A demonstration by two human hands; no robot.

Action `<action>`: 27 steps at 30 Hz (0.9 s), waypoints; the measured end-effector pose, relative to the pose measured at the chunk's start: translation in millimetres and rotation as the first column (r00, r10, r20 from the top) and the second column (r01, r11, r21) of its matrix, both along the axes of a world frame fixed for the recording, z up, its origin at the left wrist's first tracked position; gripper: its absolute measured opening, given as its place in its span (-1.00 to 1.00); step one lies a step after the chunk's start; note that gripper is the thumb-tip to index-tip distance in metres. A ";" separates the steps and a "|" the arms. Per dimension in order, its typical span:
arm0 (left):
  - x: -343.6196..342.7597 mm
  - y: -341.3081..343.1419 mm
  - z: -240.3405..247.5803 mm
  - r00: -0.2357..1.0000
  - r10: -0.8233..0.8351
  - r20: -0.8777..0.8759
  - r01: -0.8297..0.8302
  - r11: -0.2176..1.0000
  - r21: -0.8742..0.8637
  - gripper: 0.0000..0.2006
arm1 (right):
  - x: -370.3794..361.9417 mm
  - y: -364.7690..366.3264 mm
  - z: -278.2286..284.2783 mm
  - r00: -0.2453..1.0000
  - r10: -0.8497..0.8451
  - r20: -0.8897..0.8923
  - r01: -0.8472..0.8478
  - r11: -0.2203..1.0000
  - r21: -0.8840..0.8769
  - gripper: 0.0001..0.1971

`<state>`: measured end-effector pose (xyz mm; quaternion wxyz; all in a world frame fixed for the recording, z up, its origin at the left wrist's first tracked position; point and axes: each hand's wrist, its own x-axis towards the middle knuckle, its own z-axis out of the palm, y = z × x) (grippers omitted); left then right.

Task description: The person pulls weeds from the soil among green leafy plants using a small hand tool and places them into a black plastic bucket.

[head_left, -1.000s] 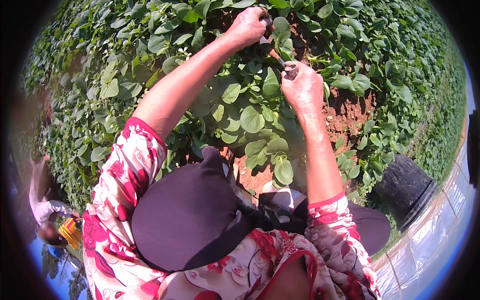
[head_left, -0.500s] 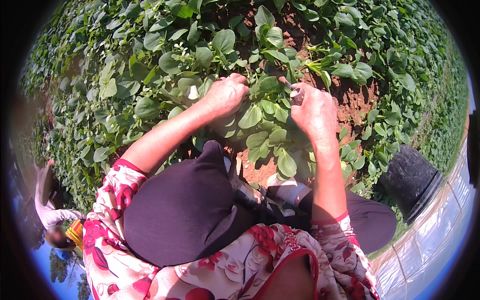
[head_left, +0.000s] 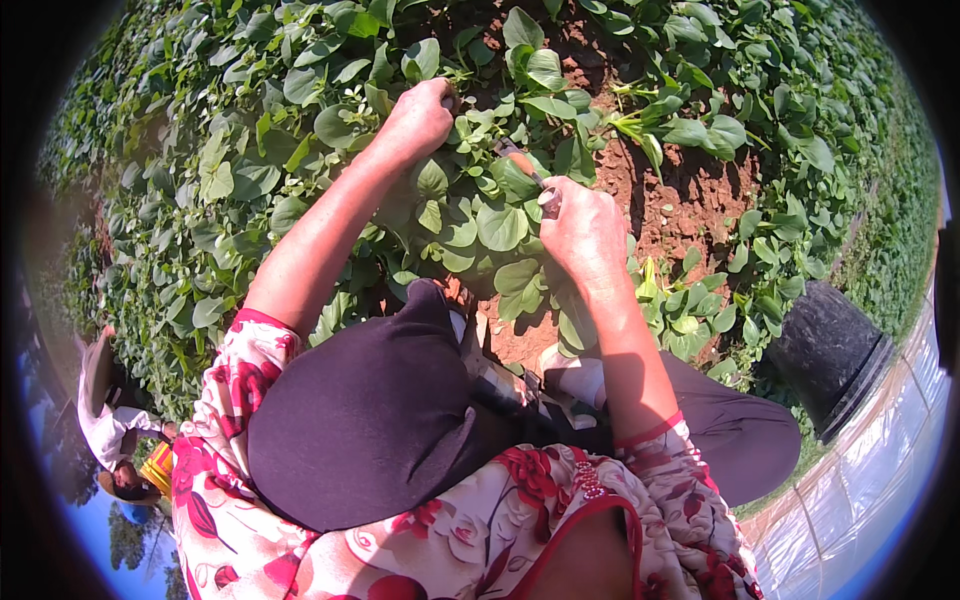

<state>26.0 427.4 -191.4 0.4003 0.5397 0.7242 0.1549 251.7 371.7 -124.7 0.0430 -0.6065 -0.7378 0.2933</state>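
My left hand [head_left: 424,118] reaches in among broad-leaved green plants [head_left: 500,228], its fingers closed at the far side. What they hold, if anything, is hidden by the hand and the leaves. In my right hand [head_left: 588,235] is a small hand tool [head_left: 519,161] with a rounded handle end, a thin metal neck and a brownish blade. The blade points away and to the left, into the leaves right of my left hand. Its tip is partly covered by foliage.
Reddish bare soil [head_left: 640,195] shows right of the tool. Cut-looking leafy plants [head_left: 645,125] lie on it. A black bucket [head_left: 830,355] lies tilted at the right, beside white sheeting [head_left: 850,480]. Far left, another person [head_left: 110,425] bends near a yellow container [head_left: 158,467].
My left hand has moved farther away and a little left. My right hand has shifted left and slightly nearer with the tool. The other person has moved slightly.
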 end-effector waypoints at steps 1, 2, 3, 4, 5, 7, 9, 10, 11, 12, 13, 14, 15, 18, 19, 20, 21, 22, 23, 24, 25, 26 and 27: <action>2.9 -1.9 -4.4 0.995 -0.083 -0.047 0.085 0.996 0.040 -0.74 | 1.4 -1.9 -4.1 1.000 -0.017 -0.018 0.017 1.000 0.007 -0.79; 4.3 -5.3 -6.6 0.982 -0.160 -0.101 0.168 0.983 0.073 -0.71 | 1.1 -3.9 -7.4 0.999 -0.031 -0.042 0.032 0.999 0.011 -0.79; 12.1 -5.5 4.1 0.958 -0.247 -0.148 0.248 0.969 -0.012 -0.64 | 0.3 -4.6 -9.1 1.000 -0.020 -0.014 0.020 1.000 0.013 -0.80; 12.2 -7.6 -12.3 0.918 -0.324 -0.230 0.334 0.942 0.006 -0.61 | 0.6 -6.0 -7.7 1.000 -0.023 0.005 0.023 1.000 0.006 -0.81; 14.4 -10.4 -11.6 0.913 -0.345 -0.220 0.350 0.937 -0.014 -0.60 | -0.4 -7.7 -3.2 0.999 -0.024 0.022 0.024 1.000 -0.001 -0.81; 17.8 -11.0 -12.6 0.869 -0.448 -0.209 0.436 0.894 -0.102 -0.57 | -1.5 -15.4 -1.5 0.998 -0.068 0.017 0.068 0.998 -0.011 -0.79; 23.2 -7.2 -16.1 0.834 -0.509 -0.213 0.486 0.860 -0.153 -0.57 | 1.4 -26.7 -6.8 0.987 -0.160 -0.016 0.159 0.987 -0.017 -0.76; 24.9 -5.3 -17.9 0.815 -0.539 -0.214 0.509 0.842 -0.179 -0.57 | 3.3 -29.1 -10.0 0.981 -0.192 -0.037 0.191 0.981 -0.042 -0.75; 24.7 -3.3 -18.9 0.812 -0.542 -0.218 0.512 0.840 -0.179 -0.59 | 4.6 -31.6 -13.3 0.972 -0.226 -0.061 0.221 0.973 -0.068 -0.74; 24.4 -0.2 -21.6 0.794 -0.567 -0.221 0.535 0.823 -0.190 -0.59 | 5.9 -33.9 -17.0 0.962 -0.259 -0.085 0.250 0.963 -0.095 -0.73; 24.3 3.1 -25.0 0.775 -0.591 -0.225 0.557 0.806 -0.200 -0.60 | 6.8 -34.9 -21.9 0.947 -0.304 -0.109 0.290 0.949 -0.124 -0.74; 26.6 5.3 -25.2 0.754 -0.617 -0.226 0.580 0.787 -0.210 -0.60 | 7.9 -35.4 -25.0 0.942 -0.313 -0.117 0.298 0.945 -0.132 -0.74; 28.2 6.7 -24.3 0.741 -0.627 -0.239 0.576 0.777 -0.252 -0.63 | 8.8 -35.8 -27.4 0.938 -0.322 -0.126 0.305 0.942 -0.140 -0.75; 27.2 11.6 -24.7 0.723 -0.656 -0.214 0.600 0.751 -0.276 -0.63 | 8.7 -34.6 -32.0 0.927 -0.351 -0.130 0.328 0.930 -0.168 -0.76; 27.8 10.0 -24.6 0.742 -0.633 -0.220 0.597 0.774 -0.212 -0.67 | 8.4 -34.0 -33.3 0.924 -0.360 -0.127 0.336 0.925 -0.178 -0.76; 27.8 11.0 -25.8 0.781 -0.596 -0.187 0.564 0.802 -0.198 -0.69 | 8.3 -33.2 -34.1 0.917 -0.374 -0.140 0.346 0.919 -0.189 -0.77; 27.2 13.1 -28.3 0.817 -0.557 -0.152 0.530 0.828 -0.185 -0.70 | 8.3 -32.4 -34.9 0.909 -0.389 -0.153 0.357 0.913 -0.200 -0.77; 26.5 15.3 -31.0 0.848 -0.516 -0.116 0.494 0.852 -0.174 -0.71 | 8.3 -31.4 -35.8 0.900 -0.403 -0.165 0.367 0.906 -0.211 -0.77; 24.3 16.4 -34.3 0.849 -0.502 -0.164 0.475 0.862 -0.177 -0.69 | 7.4 -29.6 -35.7 0.895 -0.412 -0.169 0.373 0.901 -0.221 -0.76; 19.0 17.7 -43.6 0.849 -0.494 -0.186 0.471 0.868 -0.156 -0.67 | 6.0 -26.7 -35.3 0.890 -0.422 -0.173 0.380 0.896 -0.230 -0.76; 14.7 17.6 -49.5 0.873 -0.451 -0.184 0.428 0.891 -0.152 -0.66 | 5.4 -24.2 -35.5 0.884 -0.433 -0.177 0.388 0.890 -0.240 -0.76; 14.8 19.1 -50.1 0.894 -0.411 -0.179 0.390 0.909 -0.145 -0.65 | 7.4 -21.8 -37.1 0.888 -0.418 -0.193 0.373 0.899 -0.229 -0.76; 15.4 17.6 -49.6 0.915 -0.366 -0.171 0.355 0.930 -0.089 -0.64 | 10.0 -19.7 -39.0 0.891 -0.402 -0.208 0.359 0.908 -0.217 -0.76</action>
